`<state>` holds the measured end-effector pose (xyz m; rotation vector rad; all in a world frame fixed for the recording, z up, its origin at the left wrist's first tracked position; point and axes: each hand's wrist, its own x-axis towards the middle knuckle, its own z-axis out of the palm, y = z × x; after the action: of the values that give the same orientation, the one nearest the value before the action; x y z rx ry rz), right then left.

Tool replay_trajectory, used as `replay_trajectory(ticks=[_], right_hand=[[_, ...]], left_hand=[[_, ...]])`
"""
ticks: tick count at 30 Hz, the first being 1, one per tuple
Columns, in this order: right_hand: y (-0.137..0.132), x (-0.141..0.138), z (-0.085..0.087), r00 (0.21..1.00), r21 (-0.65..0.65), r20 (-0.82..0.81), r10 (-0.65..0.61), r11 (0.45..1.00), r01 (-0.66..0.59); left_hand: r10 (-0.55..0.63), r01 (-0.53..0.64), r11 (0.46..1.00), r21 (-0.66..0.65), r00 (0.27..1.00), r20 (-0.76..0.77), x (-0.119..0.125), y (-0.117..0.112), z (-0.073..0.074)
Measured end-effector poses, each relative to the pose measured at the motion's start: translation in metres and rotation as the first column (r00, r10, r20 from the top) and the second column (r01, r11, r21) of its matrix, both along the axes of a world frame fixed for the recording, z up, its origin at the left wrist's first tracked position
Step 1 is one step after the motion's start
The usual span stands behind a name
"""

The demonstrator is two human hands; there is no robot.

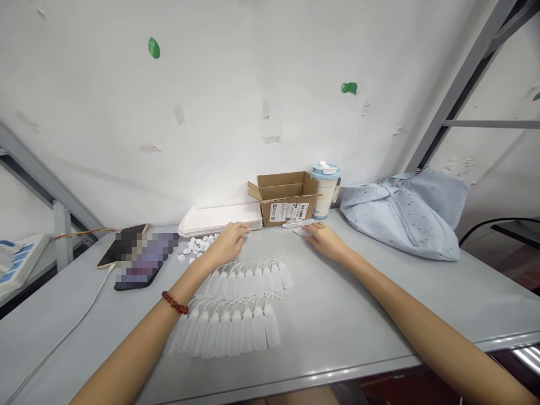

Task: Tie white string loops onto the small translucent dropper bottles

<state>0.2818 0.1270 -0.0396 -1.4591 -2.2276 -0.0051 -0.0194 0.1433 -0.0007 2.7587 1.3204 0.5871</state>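
Note:
My left hand (229, 243) is closed beside a heap of small white caps (201, 245), in front of a stack of flat white packets (223, 219). Something pale shows at its fingertips, too small to name. Fingers closed, my right hand (324, 241) is over a small whitish piece (300, 231) at the foot of the cardboard box; what that piece is I cannot tell. Nearer to me lie two rows of translucent white squeeze bottles with thin bent tips, a back row (248, 281) and a front row (230, 332). My left forearm partly covers their left ends.
An open cardboard box (291, 212) stands against the wall next to a lidded cup (324, 194). A light blue cloth bag (392, 219) lies at the right. Two phones, one dark (122, 244) and one partly blurred (147, 261), and a white cable (84, 315) are at the left.

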Motion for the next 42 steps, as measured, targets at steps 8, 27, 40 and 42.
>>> replay_trajectory(ticks=[8, 27, 40, 42], right_hand=[[-0.016, -0.017, 0.011, 0.994, 0.026, -0.108, -0.022, 0.999, 0.025], [-0.086, -0.078, 0.036, 0.853, 0.042, -0.477, 0.213, 0.975, -0.22], [-0.09, -0.081, 0.036, 0.822, 0.041, -0.523, 0.226, 0.97, -0.241], [-0.09, -0.081, 0.034, 0.831, 0.03, -0.511, 0.22, 0.971, -0.239]], left_hand=[[0.217, -0.172, 0.975, -0.14, 0.869, 0.445, -0.016, -0.04, 0.022], [0.299, 0.27, 0.767, -0.582, 0.652, 0.696, 0.018, -0.073, 0.026], [0.259, 0.313, 0.769, -0.557, 0.645, 0.719, 0.018, -0.076, 0.029], [0.263, 0.279, 0.786, -0.552, 0.657, 0.706, 0.018, -0.076, 0.028]])
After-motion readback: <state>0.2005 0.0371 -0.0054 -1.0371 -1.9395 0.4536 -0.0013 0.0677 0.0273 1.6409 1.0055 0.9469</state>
